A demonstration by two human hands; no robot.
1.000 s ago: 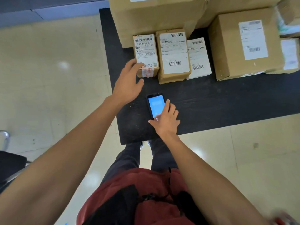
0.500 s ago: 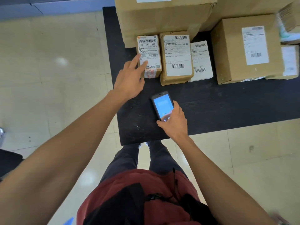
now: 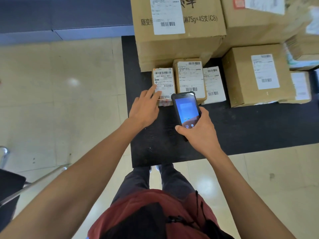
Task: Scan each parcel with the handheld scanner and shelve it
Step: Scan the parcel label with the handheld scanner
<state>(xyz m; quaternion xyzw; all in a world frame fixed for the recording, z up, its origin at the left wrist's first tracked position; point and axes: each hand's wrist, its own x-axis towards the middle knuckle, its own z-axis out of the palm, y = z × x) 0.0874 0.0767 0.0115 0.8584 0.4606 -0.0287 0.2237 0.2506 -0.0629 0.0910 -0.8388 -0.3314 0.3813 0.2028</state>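
A small brown parcel with a white barcode label stands at the left end of a row on the black table. My left hand rests straight fingers on its lower left corner. My right hand grips the handheld scanner, a black phone-like device with a lit blue screen, lifted off the table and held just right of that parcel. Beside it stand a taller labelled parcel and a flat white parcel.
Large cardboard cartons are stacked behind the small parcels. A medium box and more parcels fill the right of the table. Tiled floor lies left and in front. A metal chair frame is at the lower left.
My right hand picked the scanner up off the table and brought it forward next to the small parcel. My left hand slid further onto that parcel's label.
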